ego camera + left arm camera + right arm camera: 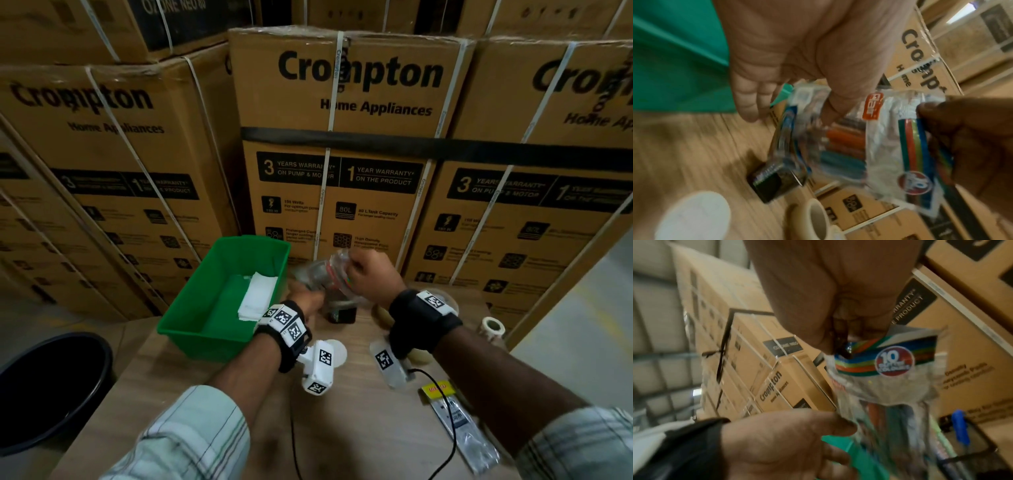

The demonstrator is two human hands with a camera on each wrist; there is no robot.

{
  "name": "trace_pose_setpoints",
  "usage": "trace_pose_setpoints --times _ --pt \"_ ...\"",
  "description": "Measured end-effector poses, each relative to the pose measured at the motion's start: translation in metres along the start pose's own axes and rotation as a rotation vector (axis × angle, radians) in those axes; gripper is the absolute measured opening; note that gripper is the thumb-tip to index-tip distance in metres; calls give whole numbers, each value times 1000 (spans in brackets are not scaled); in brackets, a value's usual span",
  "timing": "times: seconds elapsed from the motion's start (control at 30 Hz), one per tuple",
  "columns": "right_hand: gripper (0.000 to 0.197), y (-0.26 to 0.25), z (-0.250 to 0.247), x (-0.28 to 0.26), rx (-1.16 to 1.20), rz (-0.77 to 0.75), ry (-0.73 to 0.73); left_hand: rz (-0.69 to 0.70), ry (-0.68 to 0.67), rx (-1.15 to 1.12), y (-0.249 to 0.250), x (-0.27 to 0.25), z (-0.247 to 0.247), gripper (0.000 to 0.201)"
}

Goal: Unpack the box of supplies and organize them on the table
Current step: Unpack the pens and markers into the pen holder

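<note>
A clear plastic pack of coloured pens [325, 274] is held up over a black mesh pen holder [342, 313] on the wooden table [342, 428]. My right hand [358, 270] pinches the pack's rainbow-striped header [890, 366]. My left hand [313, 298] holds the pack's lower part [846, 146], thumb on the front and fingers behind. Left of the hands stands the green bin [205, 329] with white paper sheets [257, 298] inside. In the right wrist view the mesh holder [970, 449] has a blue pen in it.
Strapped Crompton cartons [342, 137] wall in the table's back and left. A tape roll [493, 327] and a flat packet with a yellow header [459, 428] lie at right, a white disc [337, 353] near my left wrist. A black round bin [44, 387] stands at lower left.
</note>
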State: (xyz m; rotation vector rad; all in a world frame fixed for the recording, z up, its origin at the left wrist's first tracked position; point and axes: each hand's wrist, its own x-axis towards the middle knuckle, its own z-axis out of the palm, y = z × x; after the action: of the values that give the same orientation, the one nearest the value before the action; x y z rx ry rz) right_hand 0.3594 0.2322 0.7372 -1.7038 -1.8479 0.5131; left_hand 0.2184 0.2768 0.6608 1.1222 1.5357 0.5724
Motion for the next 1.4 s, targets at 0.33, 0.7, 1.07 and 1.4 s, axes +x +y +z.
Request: trace_pose_setpoints --times 0.33,0.7,1.07,1.4 --pt "24 23 36 -12 -404 -90 -395 413 -201 466 -44 0 -5 27" --pt "28 38 44 -15 -540 -56 -487 391 -271 447 -61 7 3 15" --pt "28 41 58 -6 -839 -171 -644 402 -299 531 -66 12 1 22" --pt "23 58 79 1 -872 -285 -677 423 -348 431 -75 17 -1 35"
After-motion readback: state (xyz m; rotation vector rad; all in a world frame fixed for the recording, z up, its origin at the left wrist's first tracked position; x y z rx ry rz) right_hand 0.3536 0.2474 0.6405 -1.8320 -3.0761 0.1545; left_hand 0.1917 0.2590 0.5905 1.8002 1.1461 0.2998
